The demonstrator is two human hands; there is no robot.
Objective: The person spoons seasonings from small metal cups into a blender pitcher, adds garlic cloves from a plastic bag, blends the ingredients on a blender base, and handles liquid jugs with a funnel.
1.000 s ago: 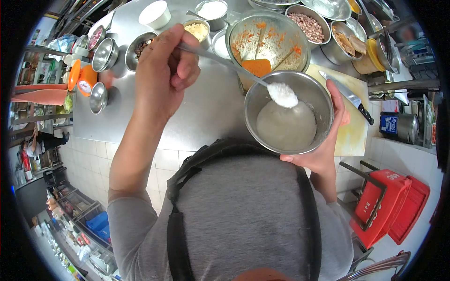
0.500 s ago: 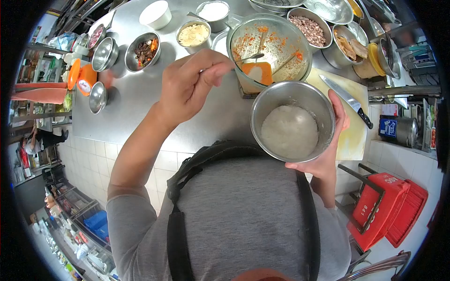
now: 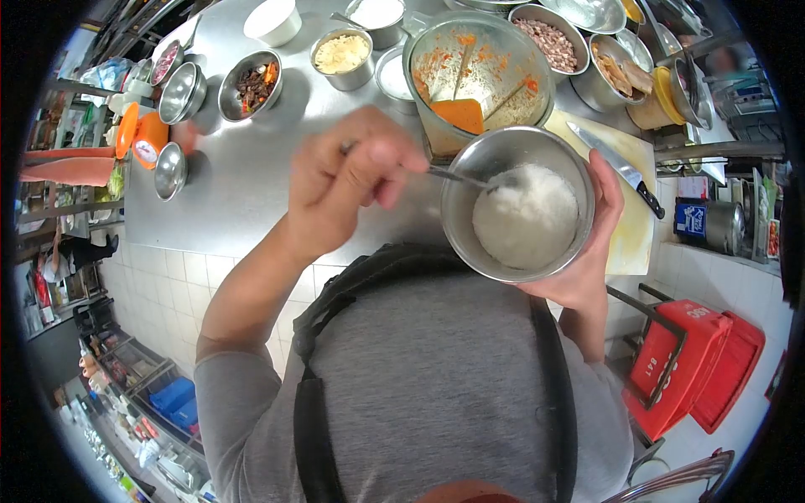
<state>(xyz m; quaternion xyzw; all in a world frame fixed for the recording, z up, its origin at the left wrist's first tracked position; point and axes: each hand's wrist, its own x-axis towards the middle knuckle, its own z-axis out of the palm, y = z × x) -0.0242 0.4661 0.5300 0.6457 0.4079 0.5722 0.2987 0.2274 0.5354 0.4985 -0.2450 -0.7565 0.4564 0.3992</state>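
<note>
My left hand (image 3: 356, 172) is closed round the handle of a spoon (image 3: 457, 176), slightly blurred. The spoon's tip rests in a heap of white granular stuff (image 3: 537, 201) inside a deep steel bowl (image 3: 459, 230). Wrapped round the bowl's right side and underside, my right hand (image 3: 602, 210) holds it tilted toward me, above the table's near edge. Just beyond stands a large clear mixing bowl (image 3: 415, 50) smeared with orange-red bits, with an orange-faced object (image 3: 459, 116) showing at its near side.
A knife (image 3: 616, 165) lies on a yellowish cutting board (image 3: 633, 239) to the right. Steel bowls of dark pieces (image 3: 257, 88), pale yellow bits (image 3: 342, 54) and diced meat (image 3: 549, 44) line the table (image 3: 243, 193). An orange scale (image 3: 151, 138) stands at left.
My left hand has moved slightly down and right, bringing the spoon into the bowl. The white stuff is now heaped where it lay flatter. The bowl has shifted slightly up and left.
</note>
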